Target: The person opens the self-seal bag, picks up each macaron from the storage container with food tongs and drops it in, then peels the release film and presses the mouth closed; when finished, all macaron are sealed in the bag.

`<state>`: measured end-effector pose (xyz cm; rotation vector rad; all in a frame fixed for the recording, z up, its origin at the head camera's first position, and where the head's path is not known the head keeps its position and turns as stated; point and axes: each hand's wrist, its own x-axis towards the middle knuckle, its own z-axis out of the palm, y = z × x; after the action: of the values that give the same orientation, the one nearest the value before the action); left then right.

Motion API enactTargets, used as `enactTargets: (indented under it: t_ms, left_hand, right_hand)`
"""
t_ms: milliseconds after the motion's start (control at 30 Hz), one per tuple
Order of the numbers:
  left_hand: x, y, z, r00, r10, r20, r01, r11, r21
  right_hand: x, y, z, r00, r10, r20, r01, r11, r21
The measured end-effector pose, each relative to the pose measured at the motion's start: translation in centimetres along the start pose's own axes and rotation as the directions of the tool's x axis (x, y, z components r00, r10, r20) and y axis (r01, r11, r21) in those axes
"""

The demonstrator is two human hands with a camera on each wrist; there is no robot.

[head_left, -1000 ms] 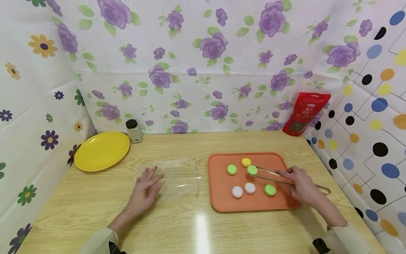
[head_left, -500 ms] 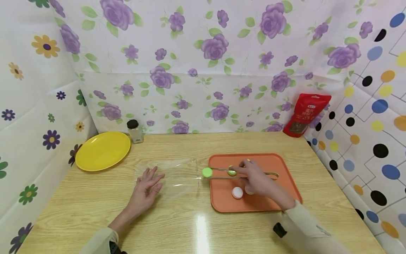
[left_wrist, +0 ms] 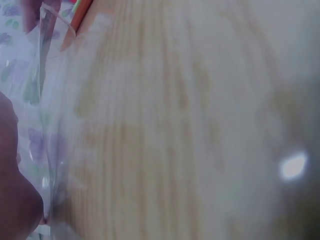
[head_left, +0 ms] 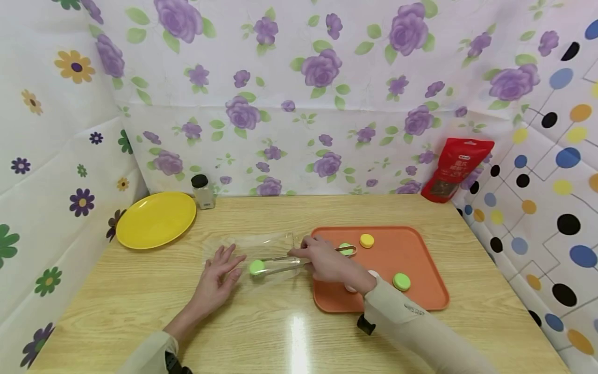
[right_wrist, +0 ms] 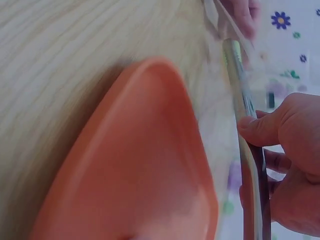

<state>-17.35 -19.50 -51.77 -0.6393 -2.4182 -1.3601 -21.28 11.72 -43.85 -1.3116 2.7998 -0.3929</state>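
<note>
While the right hand (head_left: 325, 261) grips tongs (head_left: 282, 268) holding a green macaron (head_left: 256, 267) (in or over the bag (head_left: 271, 244), I can't tell), the left hand (head_left: 216, 278) lies relaxed; a slackened squeeze could drop the macaron.

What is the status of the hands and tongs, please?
Right hand grips tongs. Tongs hold green macaron within clear bag's outline. Left hand at bag. No visible obstruction.

The head view faces forward and down over the table (head_left: 233, 335); left and right wrist views, nearer, share the tray (right_wrist: 135, 155), upper left and lower left respectively.
</note>
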Motion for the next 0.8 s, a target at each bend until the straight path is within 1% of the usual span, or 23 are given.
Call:
enactTargets:
  t_ms: [133,233,333,500,667,800]
  left_hand:
    - [0.1,0.1,0.1,1.000,0.005,-0.005,-0.005,1.000,0.002]
    - [0.3,0.1,0.1,1.000,0.013,-0.011,-0.013,1.000,0.009]
    - [0.5,0.1,0.2,1.000,0.021,-0.014,-0.021,1.000,0.016]
    - [0.7,0.2,0.2,0.999,0.033,-0.011,-0.032,0.999,0.019]
    - [0.6,0.4,0.2,0.999,0.041,-0.006,-0.041,0.999,0.022]
    - [0.5,0.4,0.2,0.999,0.033,0.000,-0.033,0.999,0.027]
  right_hand:
    - [1.5,-1.0,0.6,0.999,0.000,0.046,-0.001,1.000,0.026]
    - [2.4,-1.7,1.1,0.999,-0.014,0.053,0.012,0.999,0.041]
    - [3.1,-2.0,1.6,0.998,-0.046,0.035,0.044,0.997,0.059]
    - [3.6,-2.4,2.2,0.998,-0.061,0.018,0.059,0.994,0.087]
    - [3.8,-2.6,2.7,0.996,-0.092,-0.002,0.092,0.994,0.065]
    - [3.7,-2.5,2.9,0.994,-0.109,-0.001,0.109,0.991,0.074]
